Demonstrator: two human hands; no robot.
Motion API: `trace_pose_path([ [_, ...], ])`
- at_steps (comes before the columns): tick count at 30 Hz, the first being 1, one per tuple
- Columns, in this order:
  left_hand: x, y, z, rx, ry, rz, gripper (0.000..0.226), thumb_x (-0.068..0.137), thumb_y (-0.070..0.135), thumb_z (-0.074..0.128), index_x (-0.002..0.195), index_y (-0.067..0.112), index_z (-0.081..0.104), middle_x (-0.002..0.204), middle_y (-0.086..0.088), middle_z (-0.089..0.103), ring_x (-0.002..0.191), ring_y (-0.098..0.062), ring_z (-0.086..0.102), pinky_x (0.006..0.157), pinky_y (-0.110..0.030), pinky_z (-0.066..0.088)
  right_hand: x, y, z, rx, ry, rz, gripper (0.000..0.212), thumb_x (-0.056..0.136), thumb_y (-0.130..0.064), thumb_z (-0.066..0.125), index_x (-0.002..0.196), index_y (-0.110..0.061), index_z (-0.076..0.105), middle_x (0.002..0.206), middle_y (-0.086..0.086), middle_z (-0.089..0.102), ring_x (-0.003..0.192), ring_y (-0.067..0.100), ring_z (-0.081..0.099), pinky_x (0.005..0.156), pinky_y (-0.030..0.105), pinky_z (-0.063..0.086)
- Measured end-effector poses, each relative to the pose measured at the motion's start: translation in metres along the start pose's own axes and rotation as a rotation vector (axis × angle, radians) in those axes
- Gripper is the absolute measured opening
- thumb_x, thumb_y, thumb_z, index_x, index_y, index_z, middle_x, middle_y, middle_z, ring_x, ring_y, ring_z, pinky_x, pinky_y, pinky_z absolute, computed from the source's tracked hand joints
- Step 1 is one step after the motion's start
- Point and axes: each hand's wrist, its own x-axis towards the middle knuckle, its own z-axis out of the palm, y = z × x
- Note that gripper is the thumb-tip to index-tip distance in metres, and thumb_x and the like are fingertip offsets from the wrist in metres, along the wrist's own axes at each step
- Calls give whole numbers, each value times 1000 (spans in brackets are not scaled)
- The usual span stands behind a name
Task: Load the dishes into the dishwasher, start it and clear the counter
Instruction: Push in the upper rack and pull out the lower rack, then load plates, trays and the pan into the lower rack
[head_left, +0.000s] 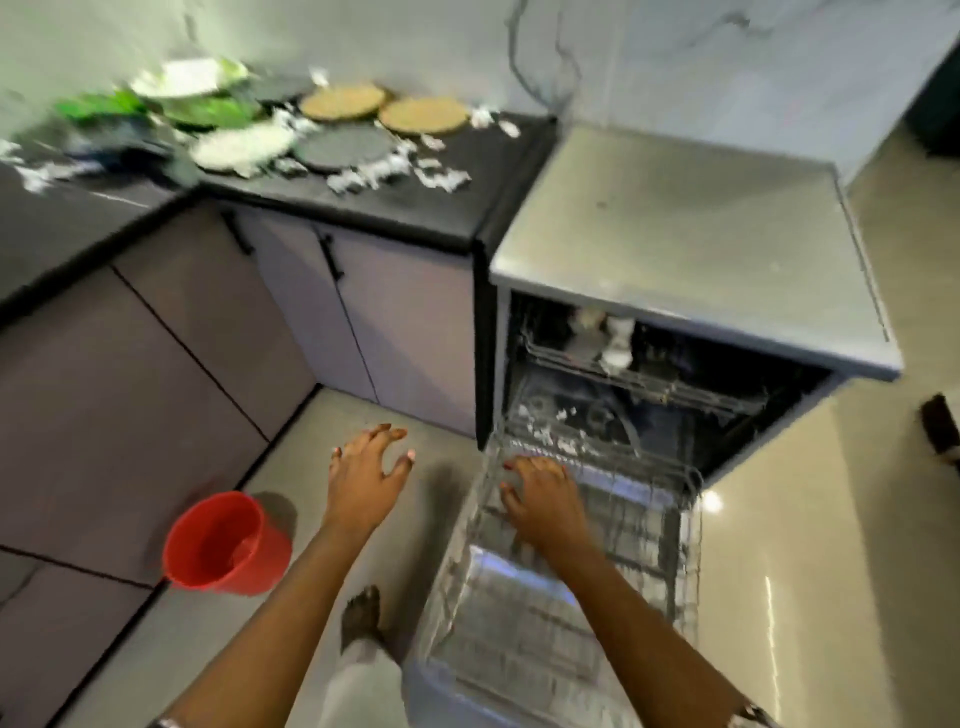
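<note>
**Two open hands, one drawn-out rack**

Several plates (337, 101) (green, white, grey and tan, all blurred) lie on the black counter (405, 208) just left of the dishwasher (675, 223), among scraps of white paper; none is loaded yet. The lower rack (498, 613) stands out over the dishwasher's lowered door, nearly bare, so plates can drop in from above, I judge. My right hand (545, 499) rests on its wires, fingers spread, holding nothing. My left hand (366, 478) hangs spread and empty left of the dishwasher — ready, I think, to fetch. A red bucket (223, 540) stands on the floor further left.
</note>
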Motion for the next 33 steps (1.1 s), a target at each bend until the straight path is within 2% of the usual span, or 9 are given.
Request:
trace_pose_path([
  [2, 55, -12, -32, -60, 90, 46, 57, 81, 56, 42, 116, 18, 65, 126, -5, 61, 119, -28, 55, 105, -52, 35, 62, -30, 0, 15, 84, -77, 38, 75, -36, 43, 90, -14, 71, 87, 6, 70, 82, 27, 67, 74, 37, 55],
  [5, 141, -25, -74, -78, 144, 68, 41, 89, 44, 56, 122, 20, 62, 133, -3, 57, 125, -26, 50, 109, -50, 30, 161, -75, 0, 77, 148, -80, 38, 73, -37, 45, 87, -13, 70, 86, 6, 70, 80, 28, 67, 69, 36, 55],
  [9, 257, -52, -121, 23, 63, 130, 44, 91, 41, 57, 131, 23, 53, 140, 1, 49, 128, -24, 45, 110, -50, 30, 285, -126, 1, 40, 128, 10, 51, 75, -42, 44, 110, -10, 64, 112, 12, 63, 105, 32, 60, 89, 41, 50],
  [12, 332, -69, -146, 118, -50, 169, 52, 91, 46, 55, 137, 26, 45, 147, 0, 40, 132, -24, 39, 109, -45, 32, 358, -150, 3, -66, 5, 125, 59, 87, -38, 52, 139, -15, 39, 150, 9, 31, 140, 24, 27, 111, 41, 29],
  [17, 435, -80, -159, 219, -158, 196, 68, 91, 45, 53, 149, 24, 24, 159, -1, 16, 146, -22, 15, 116, -45, 20, 437, -157, 19, -202, -13, 144, 65, 92, -34, 47, 149, -18, 18, 159, 2, 8, 146, 18, 5, 115, 46, 10],
  [20, 473, -89, -153, 236, -197, 205, 69, 94, 47, 47, 151, 26, 16, 160, 1, 6, 147, -18, 3, 117, -46, 10, 457, -144, 34, -262, -58, 176, 64, 94, -38, 46, 149, -16, 21, 157, 2, 18, 145, 19, 14, 115, 50, 12],
  [25, 504, -114, -135, 241, -75, 279, 61, 93, 56, 35, 145, 26, 36, 153, 0, 31, 143, -20, 25, 114, -45, 21, 464, -126, 61, -351, 181, 38, 46, 83, -42, 44, 108, -12, 67, 109, 6, 68, 100, 25, 66, 78, 44, 54],
  [29, 515, -126, -127, 277, 138, 416, 54, 88, 56, 34, 116, 24, 66, 116, 3, 65, 102, -23, 62, 85, -39, 47, 508, -117, 39, -348, 393, -77, 33, 85, -37, 42, 61, -19, 58, 59, -2, 58, 54, 20, 57, 52, 30, 42],
  [33, 564, -112, -151, 238, 231, 388, 42, 86, 49, 38, 81, 21, 68, 76, 2, 68, 75, -24, 66, 76, -37, 45, 590, -116, 17, -243, 272, -67, 34, 82, -35, 45, 58, -17, 60, 55, 1, 60, 52, 24, 60, 52, 31, 46],
])
